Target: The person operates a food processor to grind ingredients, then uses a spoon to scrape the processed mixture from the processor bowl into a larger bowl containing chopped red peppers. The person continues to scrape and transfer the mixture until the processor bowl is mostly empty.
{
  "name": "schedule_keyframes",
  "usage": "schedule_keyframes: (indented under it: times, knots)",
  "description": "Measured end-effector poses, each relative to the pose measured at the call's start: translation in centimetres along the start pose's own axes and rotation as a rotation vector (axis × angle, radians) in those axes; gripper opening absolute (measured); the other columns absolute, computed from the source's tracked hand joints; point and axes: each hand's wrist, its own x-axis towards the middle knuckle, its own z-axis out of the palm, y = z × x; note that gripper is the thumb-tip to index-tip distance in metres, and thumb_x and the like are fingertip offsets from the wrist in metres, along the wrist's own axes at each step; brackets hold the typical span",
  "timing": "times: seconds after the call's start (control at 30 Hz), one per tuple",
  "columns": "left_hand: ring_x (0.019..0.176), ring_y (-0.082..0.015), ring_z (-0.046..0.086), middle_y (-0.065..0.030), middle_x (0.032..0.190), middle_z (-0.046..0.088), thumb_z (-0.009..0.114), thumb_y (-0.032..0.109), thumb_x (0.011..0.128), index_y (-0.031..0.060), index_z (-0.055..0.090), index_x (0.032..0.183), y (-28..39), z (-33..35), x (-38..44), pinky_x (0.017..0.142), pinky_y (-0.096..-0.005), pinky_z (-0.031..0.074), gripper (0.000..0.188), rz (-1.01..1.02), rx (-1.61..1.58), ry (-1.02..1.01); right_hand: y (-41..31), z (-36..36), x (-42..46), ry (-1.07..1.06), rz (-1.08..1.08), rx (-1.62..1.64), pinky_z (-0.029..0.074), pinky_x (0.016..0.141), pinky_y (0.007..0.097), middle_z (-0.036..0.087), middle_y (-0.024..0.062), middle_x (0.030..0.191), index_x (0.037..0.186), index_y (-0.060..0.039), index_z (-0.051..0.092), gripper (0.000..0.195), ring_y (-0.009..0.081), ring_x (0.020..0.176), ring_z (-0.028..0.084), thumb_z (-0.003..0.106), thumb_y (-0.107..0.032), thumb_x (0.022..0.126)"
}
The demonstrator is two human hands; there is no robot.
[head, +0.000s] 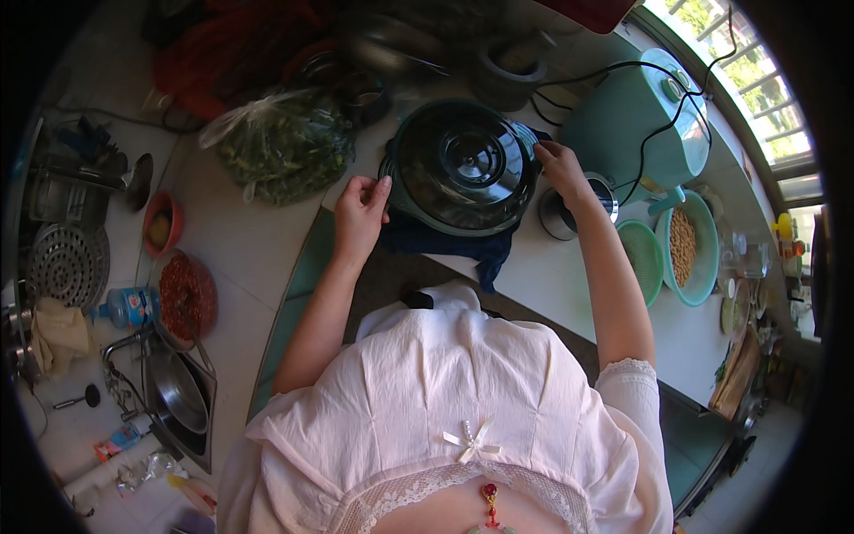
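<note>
A round teal pot with a dark glass lid [467, 170] stands on the counter's corner, with a dark blue cloth [447, 240] under its near side. My left hand [362, 212] is at the pot's left handle, its thumb and fingers closed on it. On the other side my right hand [562, 167] grips the right handle, where a patterned cloth [524, 139] lies by the rim. The undersides of both handles are hidden. Just right of the pot, partly behind my right forearm, is a round metal-rimmed dark object [559, 215].
A bag of leafy greens [283, 147] lies left of the pot. A stone mortar [508, 72] and a teal appliance [627, 120] with loose black cords stand behind. At right are a green basket [639, 257] and a basin of beans [710, 267]; at left, a red bowl [207, 294] and the sink [208, 440].
</note>
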Motion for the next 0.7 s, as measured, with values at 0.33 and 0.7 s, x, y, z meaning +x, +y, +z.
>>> schedule_keyframes:
  times: [0.33,0.7]
  knots:
    - [0.053,-0.0073,0.055,-0.0009,0.072,0.057,0.065,0.026,0.092,0.0025,0.054,0.092,7.2,-1.0,0.6,0.047,-0.021,0.044,0.026,0.23,-0.262,-0.004,-6.0,-7.4,-1.6,0.309,-0.456,-0.036,0.044,0.089,0.029,0.064,0.0063,0.106,0.12,-0.0024,0.063,0.039,0.0152,0.1,0.058,0.06,-0.031,0.094]
    - [0.078,-0.0148,0.065,-0.0087,0.1,0.062,0.061,0.011,0.093,-0.0004,0.053,0.111,8.3,-10.8,3.4,0.071,-0.028,0.056,0.022,0.551,-0.178,0.229,-14.2,-1.3,-3.8,-0.083,-0.49,0.421,0.046,0.096,0.0332,0.063,0.014,0.117,0.136,-0.0011,0.047,0.054,0.023,0.105,0.063,0.052,-0.039,0.097]
